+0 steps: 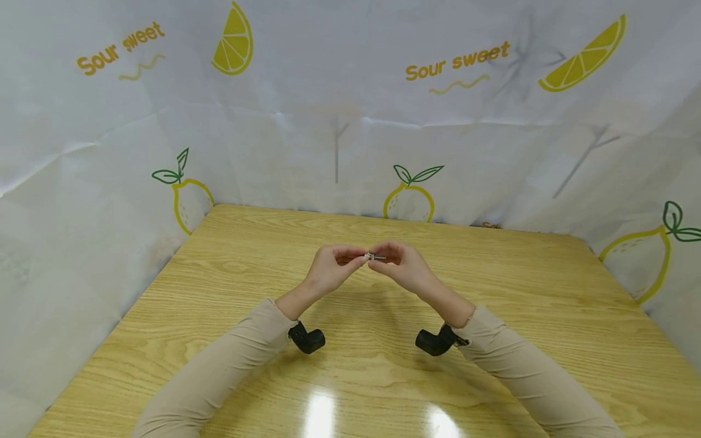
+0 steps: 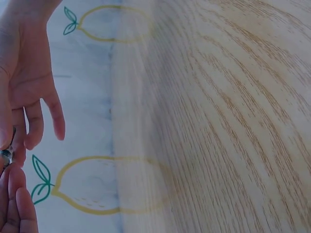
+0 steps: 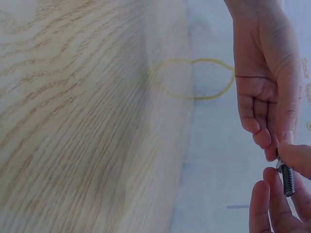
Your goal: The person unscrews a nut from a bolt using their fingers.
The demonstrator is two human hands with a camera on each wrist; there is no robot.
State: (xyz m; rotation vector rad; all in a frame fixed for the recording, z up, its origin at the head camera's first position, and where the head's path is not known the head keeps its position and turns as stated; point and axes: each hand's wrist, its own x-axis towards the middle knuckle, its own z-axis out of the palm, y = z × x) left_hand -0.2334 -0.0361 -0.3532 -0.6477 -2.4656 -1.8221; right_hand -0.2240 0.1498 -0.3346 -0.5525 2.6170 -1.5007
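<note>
A small metal bolt (image 1: pixel 379 258) is held between both hands above the wooden table. Its threaded shank (image 3: pixel 288 181) points towards the right palm, and a shiny wider part sits at the other end, mostly covered by fingertips. The left hand (image 1: pixel 331 269) pinches that wider end between thumb and fingers. With thumb and index finger, the right hand (image 1: pixel 405 266) grips the bolt from the opposite side, its other fingers loosely bent. In the left wrist view, only a glint of metal (image 2: pixel 6 154) shows between the fingertips. Whether the wider part is a separate piece cannot be seen.
The wood-grain table (image 1: pixel 372 377) extends under both forearms. A white curtain (image 1: pixel 296 152) printed with lemons stands behind and at both sides. Black wrist mounts (image 1: pixel 309 339) hang below the beige sleeves (image 1: pixel 235 359).
</note>
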